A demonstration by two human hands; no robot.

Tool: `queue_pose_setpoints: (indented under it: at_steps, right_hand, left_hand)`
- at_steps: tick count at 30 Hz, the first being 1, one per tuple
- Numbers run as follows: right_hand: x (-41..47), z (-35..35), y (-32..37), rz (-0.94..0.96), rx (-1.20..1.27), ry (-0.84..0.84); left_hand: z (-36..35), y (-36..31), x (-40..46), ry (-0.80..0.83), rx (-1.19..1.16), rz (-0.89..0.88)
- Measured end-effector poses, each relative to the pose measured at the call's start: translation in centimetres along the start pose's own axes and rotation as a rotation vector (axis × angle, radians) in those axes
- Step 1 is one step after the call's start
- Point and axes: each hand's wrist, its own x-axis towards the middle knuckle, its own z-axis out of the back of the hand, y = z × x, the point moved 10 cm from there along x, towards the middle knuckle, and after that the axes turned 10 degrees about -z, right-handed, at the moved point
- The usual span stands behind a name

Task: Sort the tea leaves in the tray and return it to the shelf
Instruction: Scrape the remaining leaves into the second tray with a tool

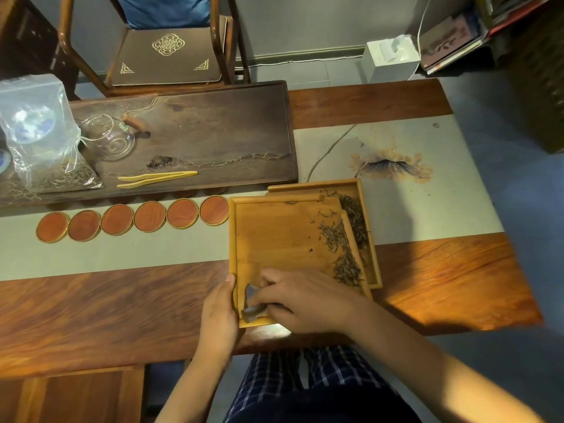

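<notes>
So far left there's the bag of loose tea [58, 175] slumped on the dark tea board [213, 132], bamboo tongs [157, 179] lying beside it, untouched, and a row of round coasters [134, 221] in front. None of that matters right now.

My left hand [219, 312] is clamped on the near left rim of the upper tray [274, 239], thumb over the edge, keeping it from sliding. My right hand [300, 300] is closed around a small grey scraper [251, 300] down in the near left corner of that tray, blade against the wood as far as I can tell.

The tea leaves [341, 248] sit heaped along the tray's right edge, which overlaps a lower tray [374, 261] that already has leaves in it.

Tip as I see it: keep the scraper flat, sweep rightward in one slow pass, and hold the left rim firm so strays don't hop onto the table runner [412, 209].
</notes>
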Motion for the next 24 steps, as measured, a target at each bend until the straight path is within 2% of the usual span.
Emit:
queue_pose_setpoints:
  at_steps: [6, 14, 17, 20, 24]
  right_hand:
    - [0.6, 0.5, 1.0, 0.068, -0.079, 0.060]
    - [-1.3, 0.2, -2.9, -0.036, -0.090, 0.202]
    - [-1.8, 0.6, -4.4, -0.092, -0.021, 0.227]
    - [-1.2, 1.8, -4.5, -0.133, 0.113, 0.176]
    - [0.6, 1.8, -1.7, -0.057, 0.124, 0.197]
  left_hand:
    - [-0.8, -0.1, 0.1, 0.036, -0.027, -0.016]
    - [0.4, 1.0, 0.0, -0.007, 0.042, 0.044]
    - [0.7, 1.0, 0.1, -0.010, 0.068, 0.067]
    - [0.8, 0.8, 0.2, -0.015, 0.045, 0.075]
    - [0.3, 0.3, 0.2, -0.006, 0.016, 0.051]
